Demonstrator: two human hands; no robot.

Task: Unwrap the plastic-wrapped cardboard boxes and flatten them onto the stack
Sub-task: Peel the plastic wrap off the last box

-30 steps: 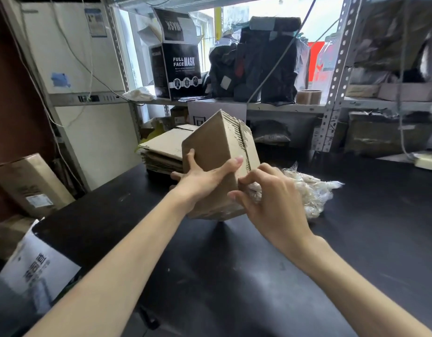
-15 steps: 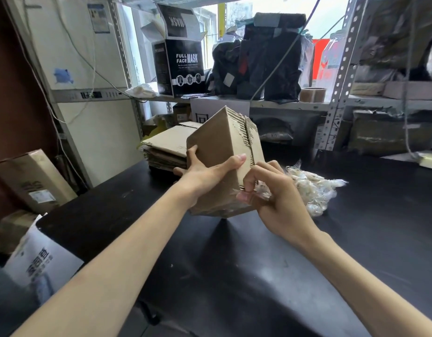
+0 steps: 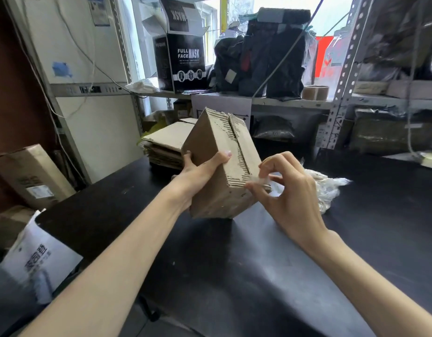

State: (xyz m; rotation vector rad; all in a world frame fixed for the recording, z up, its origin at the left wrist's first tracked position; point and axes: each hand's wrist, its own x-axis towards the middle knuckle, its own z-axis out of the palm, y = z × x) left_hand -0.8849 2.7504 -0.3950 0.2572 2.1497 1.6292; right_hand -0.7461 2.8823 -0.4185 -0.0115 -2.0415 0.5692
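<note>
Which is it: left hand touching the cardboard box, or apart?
Touching. The head view shows the left hand gripping the cardboard box: thumb across its near face, fingers round the far edge. The right hand pinches plastic wrap at its corner.

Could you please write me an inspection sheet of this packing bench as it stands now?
Surface: black table, scuffed.
Job's things: cardboard box held tilted; stack of flattened cardboard behind it; crumpled plastic wrap lying to its right.
Clutter: mask box, dark bags and tape roll on the shelf.
Hands: left hand grips the box; right hand pinches a plastic strip at its lower corner.
Cables: grey cable slanting across the bags.
Surroundings: metal shelving upright, window behind.
</note>
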